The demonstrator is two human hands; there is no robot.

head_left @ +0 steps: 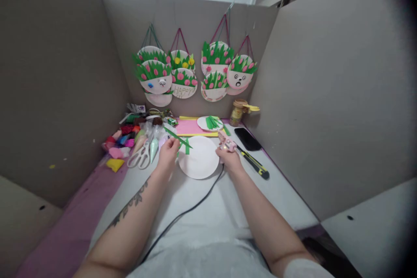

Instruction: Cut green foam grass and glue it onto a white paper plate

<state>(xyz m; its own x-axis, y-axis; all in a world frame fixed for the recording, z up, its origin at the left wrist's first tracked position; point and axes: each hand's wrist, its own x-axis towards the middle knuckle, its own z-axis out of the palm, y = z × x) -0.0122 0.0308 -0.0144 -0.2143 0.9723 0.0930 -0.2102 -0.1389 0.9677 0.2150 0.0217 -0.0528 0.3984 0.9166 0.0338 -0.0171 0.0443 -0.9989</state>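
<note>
Pinching a green paper strip (181, 140) between the closed fingers of the left hand (169, 152), over the far left edge of a white paper plate (199, 160) on the desk (276, 182). Gripping a pink glue gun (228, 143) in the curled fingers of the right hand (230, 157), beside the right edge. Facing, beyond, a smaller-looking plate (202, 123) of green strips (212, 122), then decorated plates (239, 80) hung against a grey partition (192, 13).

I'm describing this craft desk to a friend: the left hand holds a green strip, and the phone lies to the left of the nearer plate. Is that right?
Not quite: the phone lies to the right of the nearer plate, as the head view shows. The left hand does hold a green strip.
</note>
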